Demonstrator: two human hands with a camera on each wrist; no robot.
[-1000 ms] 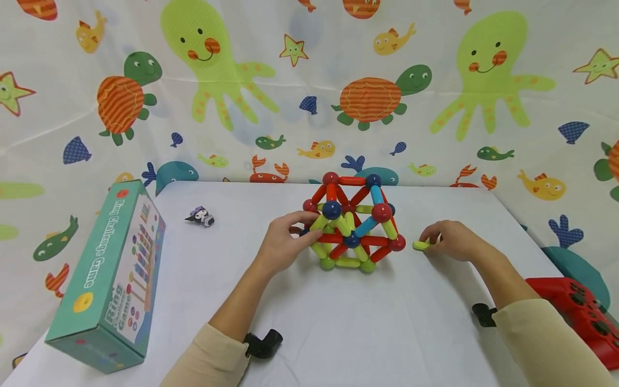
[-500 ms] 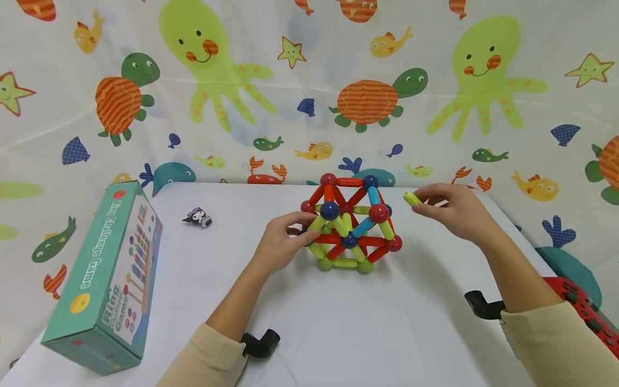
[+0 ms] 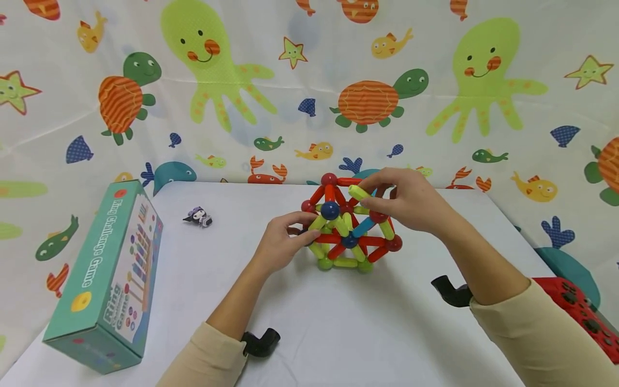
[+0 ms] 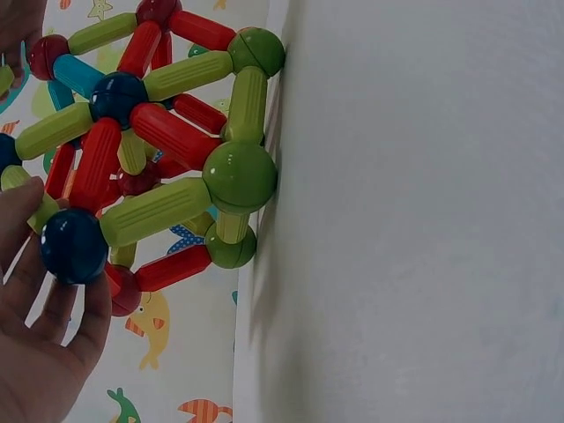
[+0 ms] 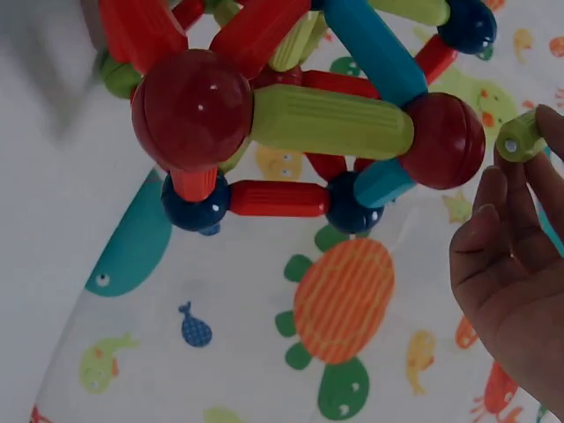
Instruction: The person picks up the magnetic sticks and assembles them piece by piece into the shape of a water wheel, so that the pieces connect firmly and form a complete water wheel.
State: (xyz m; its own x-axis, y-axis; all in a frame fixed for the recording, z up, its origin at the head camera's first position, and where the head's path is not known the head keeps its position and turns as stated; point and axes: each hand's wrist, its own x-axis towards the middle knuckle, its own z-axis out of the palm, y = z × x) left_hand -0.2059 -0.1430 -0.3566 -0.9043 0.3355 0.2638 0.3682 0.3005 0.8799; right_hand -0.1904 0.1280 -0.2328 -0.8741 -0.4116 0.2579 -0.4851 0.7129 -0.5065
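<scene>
A ball-and-stick structure of magnetic rods and balls (image 3: pixel 349 240) stands on the white table, built of red, blue and green balls with red, lime and light-blue rods. My left hand (image 3: pixel 282 242) grips its left side, fingers around a dark blue ball (image 4: pixel 74 246) and the lime rod beside it. My right hand (image 3: pixel 406 199) pinches a loose lime magnetic rod (image 3: pixel 358 193) between thumb and fingers, close over the top of the structure. In the right wrist view that rod (image 5: pixel 519 137) shows its end with a shiny metal dot. The right hand hides part of the structure's upper right.
A green Ring Challenge Game box (image 3: pixel 103 279) stands at the table's left. A small figurine (image 3: pixel 198 217) lies behind it to the right. A red object with black spots (image 3: pixel 580 312) sits at the right edge. A sea-animal cloth (image 3: pixel 309 134) hangs behind the table.
My right hand has lifted the lime rod off the table at the right and carried it left over the structure. The left hand keeps its hold on the structure.
</scene>
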